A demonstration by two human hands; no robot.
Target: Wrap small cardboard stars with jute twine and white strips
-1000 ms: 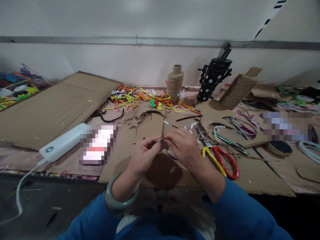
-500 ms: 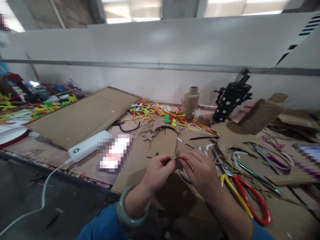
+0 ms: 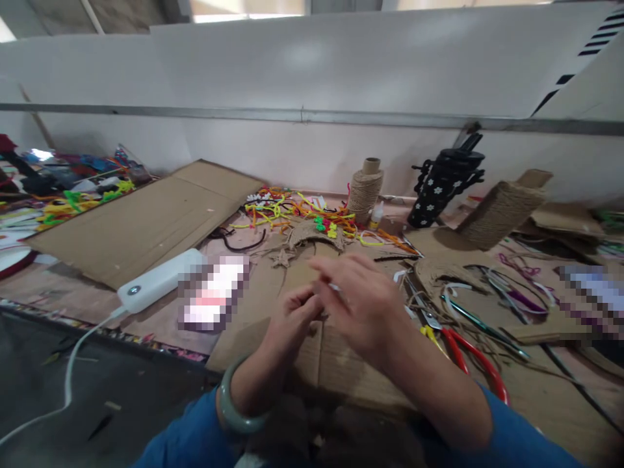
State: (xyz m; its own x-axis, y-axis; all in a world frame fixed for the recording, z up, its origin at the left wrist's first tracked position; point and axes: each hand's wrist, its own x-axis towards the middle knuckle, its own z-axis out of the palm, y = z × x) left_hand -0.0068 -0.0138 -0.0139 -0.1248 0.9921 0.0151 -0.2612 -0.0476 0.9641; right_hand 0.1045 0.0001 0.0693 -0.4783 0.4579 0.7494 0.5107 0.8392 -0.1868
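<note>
Head view, left hand: left hand [image 3: 291, 320] is curling closed, fingertips pinching a small piece [image 3: 333, 286] at the centre of the bench; a grey-green bangle [image 3: 233, 416] is sitting on that wrist.
Head view, right hand: right hand [image 3: 363, 305] is blurring with motion, fingers half spread and arching over the left fingertips; I cannot tell whether it is gripping the piece or only brushing it.
Head view, the piece: it is showing as a pale sliver between the two hands, above the cardboard sheet [image 3: 336, 364]; too small and blurred to identify.
Head view, surroundings: red-and-yellow scissors [image 3: 461, 351] are lying just right of the right wrist; pipe cleaners [image 3: 297, 211] are heaped behind; a twine spool [image 3: 364, 188] is standing upright beyond them; a white power bank [image 3: 158, 281] is lying to the left.
Risk, slip: the pinch looks slight, so a quick right-hand pass is likely knocking the piece loose into the scraps.
Risk, scissors: the right forearm is working near the scissors and could be nudging them.
</note>
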